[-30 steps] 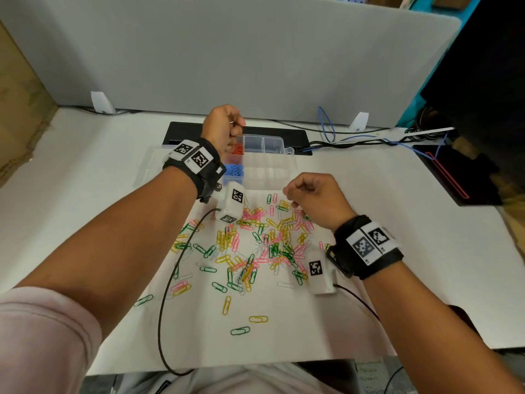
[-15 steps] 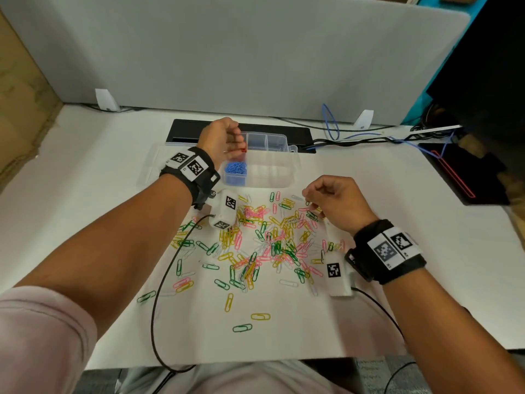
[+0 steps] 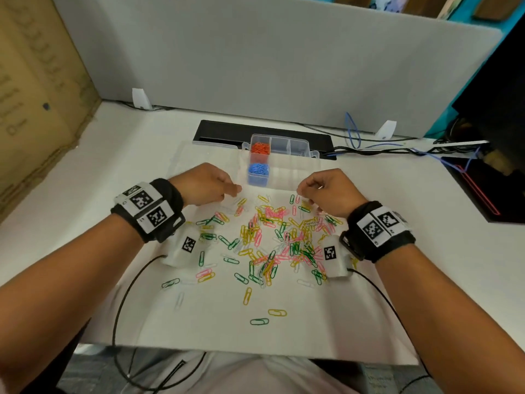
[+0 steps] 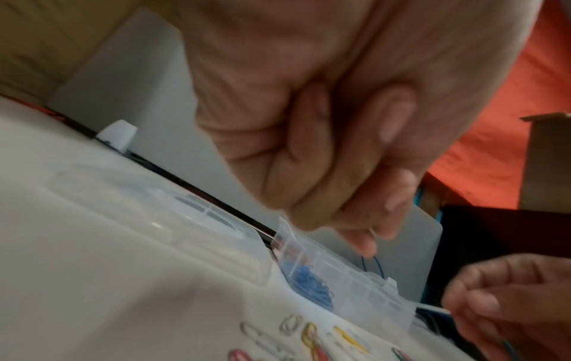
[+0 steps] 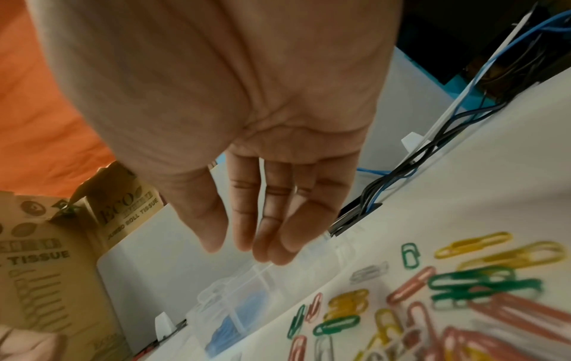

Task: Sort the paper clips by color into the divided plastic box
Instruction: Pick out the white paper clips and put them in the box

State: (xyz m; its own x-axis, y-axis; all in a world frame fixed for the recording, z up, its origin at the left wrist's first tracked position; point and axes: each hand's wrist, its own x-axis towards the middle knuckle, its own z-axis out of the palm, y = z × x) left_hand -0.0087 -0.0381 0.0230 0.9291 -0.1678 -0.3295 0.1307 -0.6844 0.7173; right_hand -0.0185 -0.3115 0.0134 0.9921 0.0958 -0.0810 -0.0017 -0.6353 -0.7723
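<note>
Black wristbands (image 3: 159, 211) — white coded tags (square patterns) — trailing black cables (image 3: 122, 302).

An office desk or workstation. A grey fabric partition (image 3: 255, 52) stands along the back of a white desk (image 3: 71, 194), held by white clip brackets (image 3: 140, 98). A black cable slot (image 3: 227, 130) is cut into the desktop, and black and blue cables (image 3: 397, 149) run out of it toward dark equipment (image 3: 488, 109) on the right. A cardboard carton (image 3: 37, 95) printed "JUMBO ROLL TISSUE" stands at the left. Coloured paper clips (image 3: 270, 237) lie strewn on the desk.
</note>
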